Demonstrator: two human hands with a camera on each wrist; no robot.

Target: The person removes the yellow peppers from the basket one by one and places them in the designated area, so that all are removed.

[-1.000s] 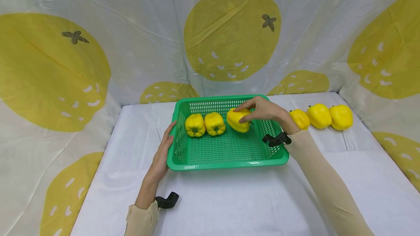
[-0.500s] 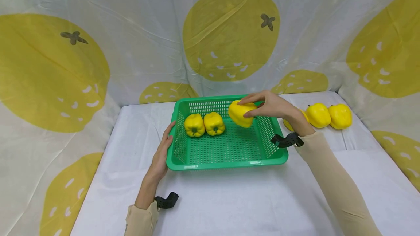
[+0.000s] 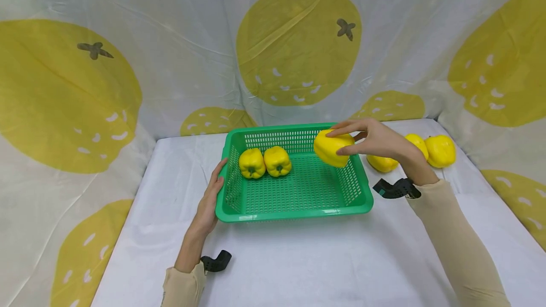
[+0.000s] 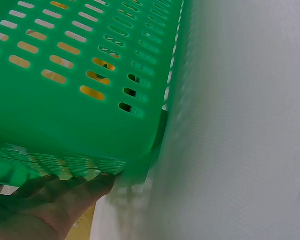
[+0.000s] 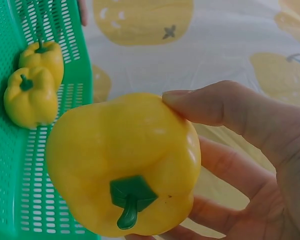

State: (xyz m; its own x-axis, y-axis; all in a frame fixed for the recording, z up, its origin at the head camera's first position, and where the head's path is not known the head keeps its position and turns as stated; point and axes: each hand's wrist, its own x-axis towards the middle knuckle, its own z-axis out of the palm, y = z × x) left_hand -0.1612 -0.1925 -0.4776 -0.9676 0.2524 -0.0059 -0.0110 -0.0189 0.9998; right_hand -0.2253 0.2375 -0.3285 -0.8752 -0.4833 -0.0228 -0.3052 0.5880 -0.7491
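Note:
My right hand (image 3: 377,141) pinches a yellow bell pepper (image 3: 332,148) between thumb and fingers, above the right back part of a green plastic basket (image 3: 294,218). In the right wrist view, the held pepper (image 5: 125,160) shows its green stem towards the camera. Inside the basket at the left back, two more yellow bell peppers (image 3: 277,161) sit side by side. My left hand (image 3: 207,205) rests against the basket's left end with its fingers fairly straight. Fingertips (image 4: 105,181) touch the basket's outer wall in the left wrist view; the thumb cannot be made out there.
Right of the basket, three yellow bell peppers (image 3: 441,150) lie on the white-covered table (image 3: 298,264), two of them partly hidden behind my right hand and wrist. A cloth (image 3: 170,75) with large yellow fruit prints hangs behind the table and along its sides.
My right hand has lifted the bell pepper from low in the basket and carried it to the right, towards the right rim. The left hand and the basket have stayed in place.

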